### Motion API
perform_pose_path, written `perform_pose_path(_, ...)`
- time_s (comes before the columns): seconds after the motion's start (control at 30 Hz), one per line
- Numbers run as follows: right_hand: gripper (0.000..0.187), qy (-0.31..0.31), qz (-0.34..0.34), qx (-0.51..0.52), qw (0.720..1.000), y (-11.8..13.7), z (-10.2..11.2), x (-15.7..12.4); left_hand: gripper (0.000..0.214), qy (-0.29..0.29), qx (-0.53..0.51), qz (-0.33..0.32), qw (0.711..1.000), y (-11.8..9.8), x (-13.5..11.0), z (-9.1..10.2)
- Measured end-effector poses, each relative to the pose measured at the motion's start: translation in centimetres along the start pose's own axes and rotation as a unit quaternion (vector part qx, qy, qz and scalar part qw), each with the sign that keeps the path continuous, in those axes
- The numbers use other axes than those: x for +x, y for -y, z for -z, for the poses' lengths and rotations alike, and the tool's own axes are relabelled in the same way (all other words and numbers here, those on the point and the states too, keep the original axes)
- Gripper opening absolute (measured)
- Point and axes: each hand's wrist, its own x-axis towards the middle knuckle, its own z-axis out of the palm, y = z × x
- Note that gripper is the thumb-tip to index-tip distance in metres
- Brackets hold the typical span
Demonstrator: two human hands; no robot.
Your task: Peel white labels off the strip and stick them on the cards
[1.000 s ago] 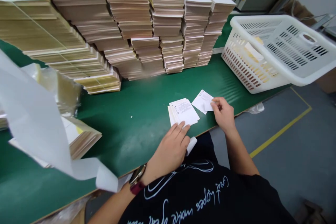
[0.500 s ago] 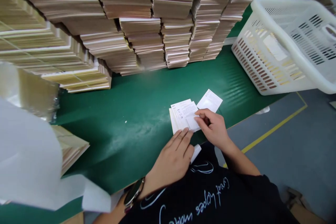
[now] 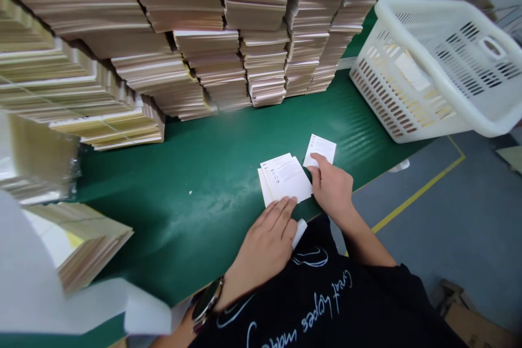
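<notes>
My left hand (image 3: 269, 236) lies flat with its fingers stretched out, the tips on the lower edge of a small fanned pile of white printed cards (image 3: 287, 176). A curled piece of white paper (image 3: 299, 234) sticks out beside its thumb; whether the hand holds it I cannot tell. My right hand (image 3: 332, 187) is closed, thumb and index finger pinching the lower left edge of a single white printed card (image 3: 324, 147). This card lies just right of the pile, on the green table (image 3: 220, 174).
Tall stacks of brown card (image 3: 183, 5) line the back. A white slotted basket (image 3: 416, 76) stands at the right end. To the left are a plastic-wrapped bundle (image 3: 44, 157), a bundle of folded card (image 3: 89, 250) and a large curling white sheet (image 3: 24, 272).
My right hand has moved from the pile to the single card on its right. My left hand stays on the pile. The view has shifted slightly.
</notes>
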Motion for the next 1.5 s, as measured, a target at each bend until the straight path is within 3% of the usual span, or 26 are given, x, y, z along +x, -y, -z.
perform_pose_path(0.17, 0.051, 0.042, 0.006, 0.178, 0.983, 0.7, 0.2, -1.2, 0.031, 0.004, -0.021, 0.007, 1.0, -0.2, 0.0, 0.0)
perform_pose_path(0.3, 0.04, -0.002, 0.005, 0.302, 0.953, -0.6, 0.0, -1.5, 0.027, -0.014, -0.09, 0.029, 0.995, -0.1, -0.4, 0.5)
perform_pose_path(0.37, 0.041, -0.056, -0.001, 0.263, 0.963, -2.3, 0.5, -1.1, 0.023, -0.066, -0.156, 0.059, 0.984, 0.0, -0.6, 0.9)
perform_pose_path(0.47, 0.051, -0.14, -0.001, 0.125, 0.982, -4.0, 1.9, -1.0, 0.017, -0.159, -0.247, 0.13, 0.947, 0.2, -0.8, 1.6)
perform_pose_path(0.53, 0.053, -0.119, 0.058, 0.141, 0.981, -3.6, 2.6, -1.9, 0.016, -0.185, -0.277, 0.161, 0.929, 0.1, -0.8, 1.8)
perform_pose_path(0.57, 0.052, -0.076, 0.11, 0.192, 0.972, -2.9, 2.9, -2.6, 0.016, -0.19, -0.282, 0.166, 0.926, 0.1, -0.8, 1.8)
perform_pose_path(0.63, 0.044, 0.024, 0.218, 0.312, 0.924, -0.9, 2.9, -4.3, 0.019, -0.192, -0.278, 0.17, 0.926, 0.1, -0.7, 1.7)
perform_pose_path(0.7, 0.033, 0.062, 0.271, 0.4, 0.873, 1.0, 2.4, -5.8, 0.021, -0.177, -0.266, 0.175, 0.931, 0.0, -0.6, 1.5)
perform_pose_path(0.83, 0.017, 0.028, 0.256, 0.486, 0.835, 2.4, 1.3, -6.8, 0.027, -0.183, -0.183, 0.205, 0.944, -0.4, -0.7, 1.5)
perform_pose_path(0.9, 0.015, 0.037, 0.228, 0.513, 0.827, 2.1, 1.1, -6.6, 0.04, -0.209, -0.122, 0.159, 0.957, -0.7, -0.9, 1.6)
perform_pose_path(0.97, 0.014, 0.046, 0.206, 0.534, 0.819, 1.8, 1.2, -6.4, 0.044, -0.208, -0.093, 0.071, 0.971, -0.9, -1.0, 1.8)
perform_pose_path(1.07, 0.015, 0.031, 0.224, 0.525, 0.821, 1.4, 1.3, -6.4, 0.038, -0.201, -0.117, 0.021, 0.972, -1.0, -1.2, 1.9)
perform_pose_path(1.2, 0.019, -0.013, 0.254, 0.472, 0.844, 1.4, 1.2, -6.6, 0.025, -0.216, -0.152, 0.047, 0.963, -0.8, -1.0, 1.8)
perform_pose_path(1.33, 0.017, -0.049, 0.269, 0.455, 0.847, 1.3, 1.1, -6.5, 0.015, -0.203, -0.163, 0.055, 0.964, -0.8, -0.7, 1.7)
perform_pose_path(1.5, 0.014, -0.028, 0.276, 0.449, 0.849, 1.4, 1.2, -6.2, 0.014, -0.179, -0.152, 0.098, 0.967, -1.0, -0.5, 1.6)
